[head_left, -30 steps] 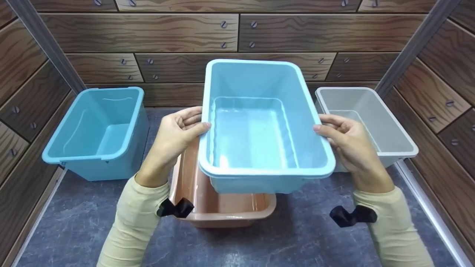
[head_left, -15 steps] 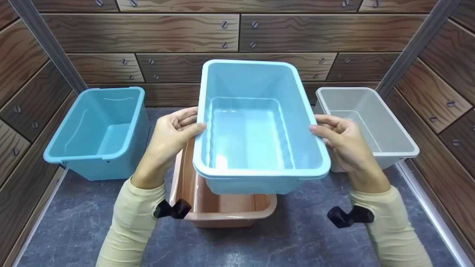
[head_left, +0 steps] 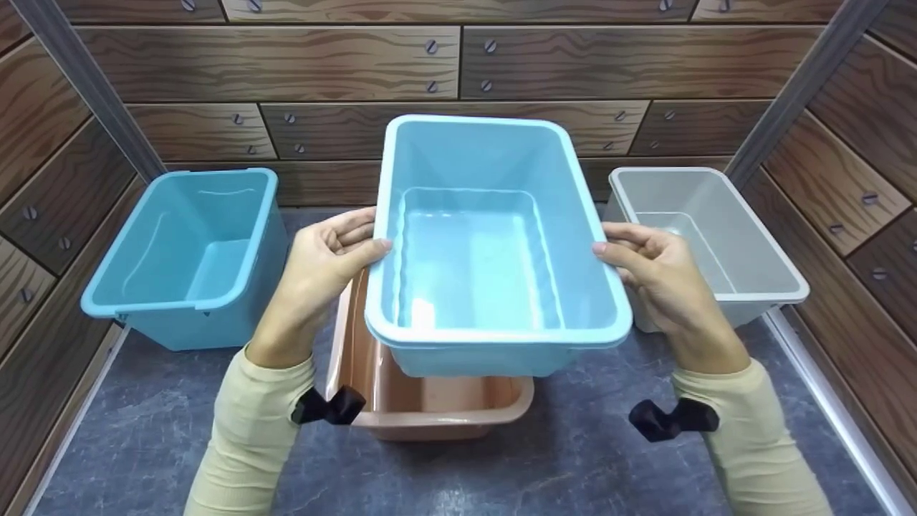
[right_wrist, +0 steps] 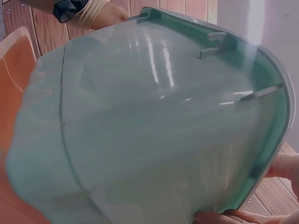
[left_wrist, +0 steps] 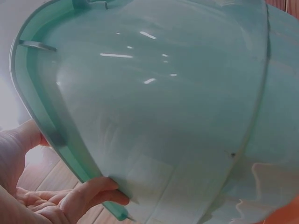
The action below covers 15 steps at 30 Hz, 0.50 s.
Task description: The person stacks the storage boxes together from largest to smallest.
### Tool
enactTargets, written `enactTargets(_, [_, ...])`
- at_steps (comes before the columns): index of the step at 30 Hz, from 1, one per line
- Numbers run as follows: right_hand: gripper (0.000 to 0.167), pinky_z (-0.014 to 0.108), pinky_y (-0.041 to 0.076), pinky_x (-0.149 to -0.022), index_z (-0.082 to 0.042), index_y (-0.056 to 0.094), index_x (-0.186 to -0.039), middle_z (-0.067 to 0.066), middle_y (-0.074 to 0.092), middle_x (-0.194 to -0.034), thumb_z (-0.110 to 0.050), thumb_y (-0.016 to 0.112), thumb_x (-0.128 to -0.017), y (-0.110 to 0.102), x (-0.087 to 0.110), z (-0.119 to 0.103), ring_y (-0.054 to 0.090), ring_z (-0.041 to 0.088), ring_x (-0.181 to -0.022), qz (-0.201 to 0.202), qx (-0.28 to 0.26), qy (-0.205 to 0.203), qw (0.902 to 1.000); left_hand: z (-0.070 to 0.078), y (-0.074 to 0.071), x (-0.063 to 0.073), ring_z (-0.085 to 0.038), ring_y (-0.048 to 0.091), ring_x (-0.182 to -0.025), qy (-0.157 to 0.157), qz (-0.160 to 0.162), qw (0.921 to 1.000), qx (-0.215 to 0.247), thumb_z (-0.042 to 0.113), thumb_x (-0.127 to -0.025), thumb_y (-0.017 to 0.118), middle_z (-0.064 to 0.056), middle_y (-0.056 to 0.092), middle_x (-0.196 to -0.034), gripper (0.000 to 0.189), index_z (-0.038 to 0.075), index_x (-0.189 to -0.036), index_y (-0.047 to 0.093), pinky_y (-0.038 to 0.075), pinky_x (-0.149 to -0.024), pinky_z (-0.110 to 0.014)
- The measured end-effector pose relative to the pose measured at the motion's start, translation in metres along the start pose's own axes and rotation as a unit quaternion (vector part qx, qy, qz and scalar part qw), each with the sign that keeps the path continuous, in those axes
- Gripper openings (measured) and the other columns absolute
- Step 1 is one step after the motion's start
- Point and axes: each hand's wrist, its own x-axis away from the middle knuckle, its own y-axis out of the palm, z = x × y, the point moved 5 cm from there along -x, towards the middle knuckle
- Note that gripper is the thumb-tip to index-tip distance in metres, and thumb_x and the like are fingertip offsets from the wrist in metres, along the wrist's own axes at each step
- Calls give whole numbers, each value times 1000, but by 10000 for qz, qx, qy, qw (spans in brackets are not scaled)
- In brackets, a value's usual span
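Observation:
A light blue plastic bin (head_left: 473, 258) hangs in the air in the head view, its open top tilted toward me. My left hand (head_left: 315, 269) pinches its left rim, thumb on the inside and fingers beneath the edge. On the opposite rim, my right hand (head_left: 663, 279) pinches in the same way. Both wrist views show the bin's outer wall (left_wrist: 159, 93) close up, with fingertips (right_wrist: 219, 217) under the rim. Below and partly hidden by the bin, a copper-brown bin (head_left: 444, 417) stands on the floor.
At the left stands a darker blue bin (head_left: 179, 287), its inside visible. A grey bin (head_left: 752, 244) stands at the right, behind my right hand. Wood-patterned walls (head_left: 286, 64) enclose the back and both sides. The floor (head_left: 573, 466) is dark and marbled.
Both hands and the light blue bin have shifted slightly left. The grip on its rims is the same, and the other bins have stayed put.

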Motion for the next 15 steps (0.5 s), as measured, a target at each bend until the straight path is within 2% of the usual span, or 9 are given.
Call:
enactTargets(4, [24, 23, 61, -67, -9, 68, -98, 0, 75, -86, 7, 54, -89, 2, 1, 0, 71, 10, -75, -7, -15, 40, 10000, 0, -2, 1, -21, 69, -106, 4, 61, 10000, 57, -1, -85, 61, -31, 55, -133, 50, -9, -133, 51, 57, -82, -17])
enactTargets(15, [22, 24, 61, -67, -7, 68, -99, 4, 75, -87, 8, 54, -89, 9, 2, 0, 71, 12, -75, 8, -241, 112, 9996, 0, -6, 4, -13, 70, -101, -34, 151, 9999, 24, -1, -84, 60, -31, 57, -132, 49, -9, -132, 52, 57, -81, -16])
